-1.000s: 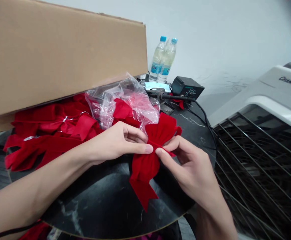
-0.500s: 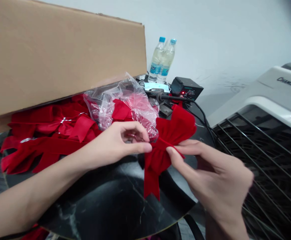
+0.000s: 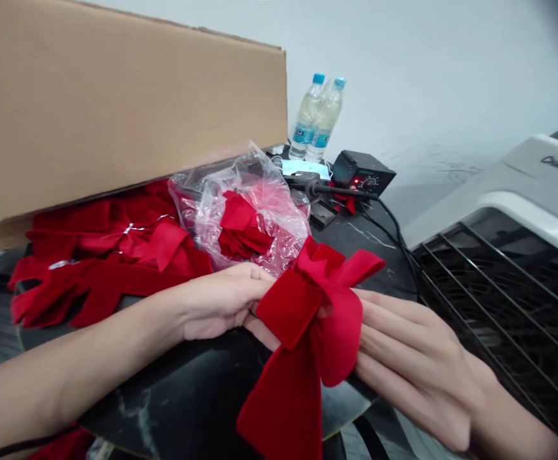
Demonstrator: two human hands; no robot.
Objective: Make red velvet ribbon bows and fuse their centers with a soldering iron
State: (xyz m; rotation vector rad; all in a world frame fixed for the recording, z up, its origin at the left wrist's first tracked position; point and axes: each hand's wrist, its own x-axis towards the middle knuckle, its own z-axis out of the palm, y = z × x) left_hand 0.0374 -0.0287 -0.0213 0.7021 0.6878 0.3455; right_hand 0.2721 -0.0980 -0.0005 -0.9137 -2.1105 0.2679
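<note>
A red velvet bow (image 3: 308, 313) is pressed between the left hand (image 3: 216, 303) and the right hand (image 3: 413, 364) above the black worktop (image 3: 188, 377) — fingers flat and close together, no pinch visible — so its tails hang free.

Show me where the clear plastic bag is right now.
In the head view, the clear plastic bag lies near the centre on the black marble table, just right of the pile of red velvet bows and just beyond the left hand.
</note>
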